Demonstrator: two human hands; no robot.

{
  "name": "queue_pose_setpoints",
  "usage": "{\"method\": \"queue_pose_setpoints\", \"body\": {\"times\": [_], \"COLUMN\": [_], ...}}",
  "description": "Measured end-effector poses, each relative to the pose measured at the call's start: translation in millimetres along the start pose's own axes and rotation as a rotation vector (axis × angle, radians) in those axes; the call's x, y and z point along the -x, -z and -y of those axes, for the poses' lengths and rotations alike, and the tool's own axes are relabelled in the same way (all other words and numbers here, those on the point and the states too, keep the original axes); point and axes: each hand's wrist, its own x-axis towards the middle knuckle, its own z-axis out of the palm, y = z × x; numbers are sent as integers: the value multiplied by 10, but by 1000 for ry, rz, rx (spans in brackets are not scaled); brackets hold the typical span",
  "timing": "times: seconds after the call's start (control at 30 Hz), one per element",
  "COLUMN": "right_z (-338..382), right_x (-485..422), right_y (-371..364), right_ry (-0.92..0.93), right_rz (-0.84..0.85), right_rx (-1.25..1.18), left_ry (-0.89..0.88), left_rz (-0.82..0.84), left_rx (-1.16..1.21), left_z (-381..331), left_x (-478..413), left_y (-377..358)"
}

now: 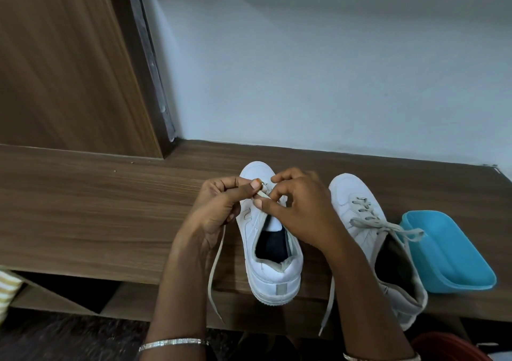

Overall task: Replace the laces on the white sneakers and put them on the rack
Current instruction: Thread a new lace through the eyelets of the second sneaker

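Note:
Two white sneakers stand on a wooden shelf top (97,222), toes pointing away from me. The left sneaker (273,272) has most eyelets bare. My left hand (221,208) pinches a grey-white lace (214,266) near the front eyelets, and the lace's free end hangs down past the shelf's front edge. My right hand (299,208) pinches the lace at the same eyelets, fingers curled over the tongue. The right sneaker (357,211) is laced and loosely tied, and another lace end dangles below my right forearm.
A turquoise plastic tray (454,252) lies at the right end of the shelf, beside the right sneaker. A wooden door (63,64) and a pale wall (318,69) rise behind. Open compartments sit under the shelf top. A red object (448,347) shows at the bottom right.

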Motion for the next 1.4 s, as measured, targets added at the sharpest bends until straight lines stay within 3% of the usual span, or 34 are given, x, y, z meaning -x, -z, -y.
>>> {"method": "queue_pose_setpoints", "body": {"times": [0.13,0.4,0.6,0.77,0.9,1.03,1.2,1.4], "right_z": [3,-244,-534,-610,-469,-331,-117,-66], "right_x": [58,159,338,384,377,276,108,38], "right_y": [215,761,1045,1064,1013,856,432,171], "right_ry": [-141,-386,-462,-397,-277,-120,-106,-31], "right_rz": [56,-190,-476,-560,-302,16,69,77], "right_rx": [-511,-1485,-1805,-1710,-1525,-1184,-553,-216], "left_ry": [-4,30,16,46,40,15,-53,-95], "left_rz": [-27,-36,-38,-73,-36,55,112,135], "left_rx": [-42,-168,-166,-202,-207,-123,-74,-102], "left_z": [19,56,60,108,96,92,51,21], "left_x": [-1,-13,11,-27,-34,-37,-25,-1], "left_y": [40,97,47,95,87,64,15,-12]}}
